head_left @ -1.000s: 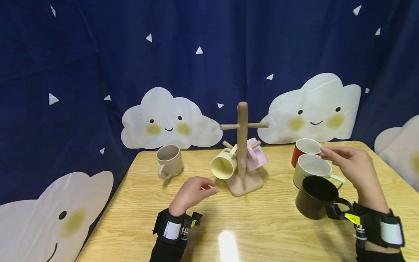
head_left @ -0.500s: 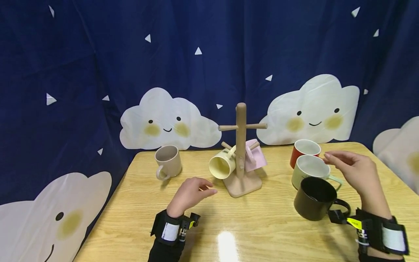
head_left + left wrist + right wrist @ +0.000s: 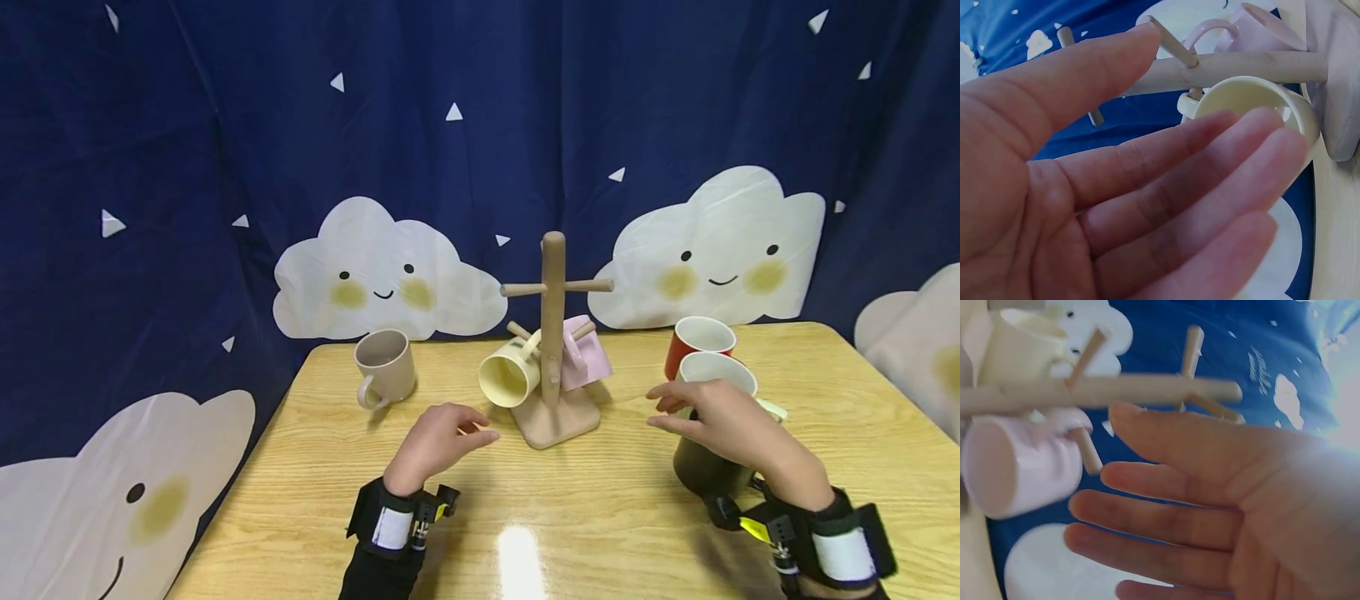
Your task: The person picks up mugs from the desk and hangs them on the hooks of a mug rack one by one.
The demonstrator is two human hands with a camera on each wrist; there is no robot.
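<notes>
My left hand (image 3: 438, 446) hovers over the table, fingers relaxed and holding nothing, just left of the wooden mug rack (image 3: 552, 333). On the rack's lower pegs hang a cream mug (image 3: 504, 380) and a pink mug (image 3: 592, 360). My right hand (image 3: 723, 421), empty with loosely extended fingers, is in front of the black mug (image 3: 708, 471) and the pale green mug (image 3: 716, 369) in the head view, hiding parts of both. Whether it touches either one I cannot tell. Behind them stands a red mug (image 3: 701, 335) with a white inside.
A grey-beige mug (image 3: 386, 367) stands upright at the back left, its handle toward the front. The two upper pegs (image 3: 592, 286) of the rack stick out sideways. A dark blue curtain (image 3: 420, 83) with clouds hangs behind the wooden table (image 3: 592, 517).
My right hand has moved left and toward me, from beside the red and pale green mugs to in front of the black mug. My left hand has stayed nearly still.
</notes>
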